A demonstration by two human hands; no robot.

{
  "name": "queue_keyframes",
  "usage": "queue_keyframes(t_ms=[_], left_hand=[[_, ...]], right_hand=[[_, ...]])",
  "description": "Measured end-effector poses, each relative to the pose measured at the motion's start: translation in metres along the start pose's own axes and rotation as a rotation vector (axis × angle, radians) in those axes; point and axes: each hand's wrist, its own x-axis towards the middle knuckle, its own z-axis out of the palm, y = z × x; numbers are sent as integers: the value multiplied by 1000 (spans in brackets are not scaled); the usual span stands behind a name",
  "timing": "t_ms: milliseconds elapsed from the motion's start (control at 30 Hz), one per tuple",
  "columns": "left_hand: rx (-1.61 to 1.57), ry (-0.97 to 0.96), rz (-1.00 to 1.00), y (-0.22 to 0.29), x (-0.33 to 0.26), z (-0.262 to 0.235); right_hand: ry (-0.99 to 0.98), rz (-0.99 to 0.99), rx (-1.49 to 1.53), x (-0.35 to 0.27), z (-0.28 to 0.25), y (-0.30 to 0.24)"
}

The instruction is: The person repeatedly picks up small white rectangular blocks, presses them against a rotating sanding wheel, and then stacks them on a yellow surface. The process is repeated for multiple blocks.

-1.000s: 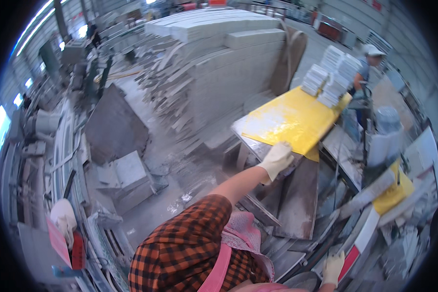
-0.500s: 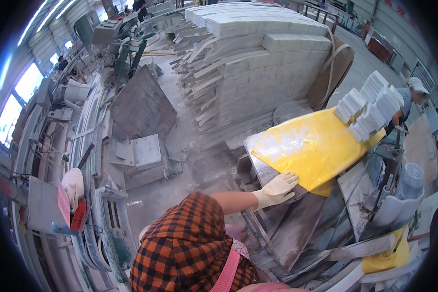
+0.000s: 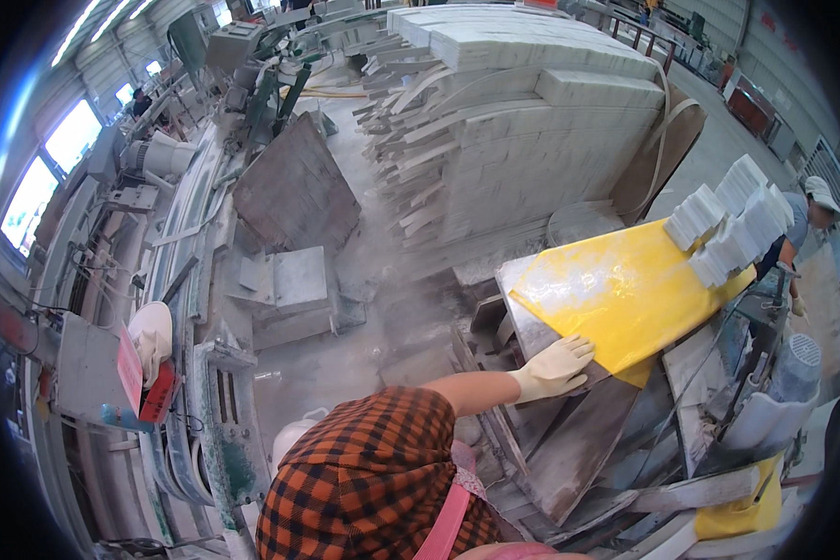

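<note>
My left hand [image 3: 555, 369], in a pale rubber glove, lies flat with fingers spread on a tilted grey metal plate [image 3: 579, 448], right at the lower edge of a yellow sheet [image 3: 625, 289]. It grips nothing. My orange-and-black checked sleeve [image 3: 373, 476] reaches from the lower edge toward it. Small white blocks [image 3: 733, 224] are piled on the far end of the yellow sheet. My right hand is out of view.
A tall stack of white stone slabs [image 3: 532, 121] stands behind the sheet. A co-worker in a white cap [image 3: 807, 210] stands at the far right. Dusty grey machinery [image 3: 289, 289] and a rail [image 3: 196, 373] fill the left. A grey motor [image 3: 793, 364] sits at the right.
My left hand slid down from the yellow sheet's edge onto the grey plate. The gloved right hand seen low at the right a second ago has left the view, which shifted.
</note>
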Motion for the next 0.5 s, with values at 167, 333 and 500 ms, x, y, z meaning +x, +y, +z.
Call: queue_keyframes(t_ms=[167,333,500], left_hand=[[-78,15,-44,1,0,1],[216,-36,21,-3,3,14],[179,-222,-148,-8,14,38]], right_hand=[[-23,164,28,-7,-16,-12],[-131,321,-89,24,48,13],[-44,420,63,34,114,49]])
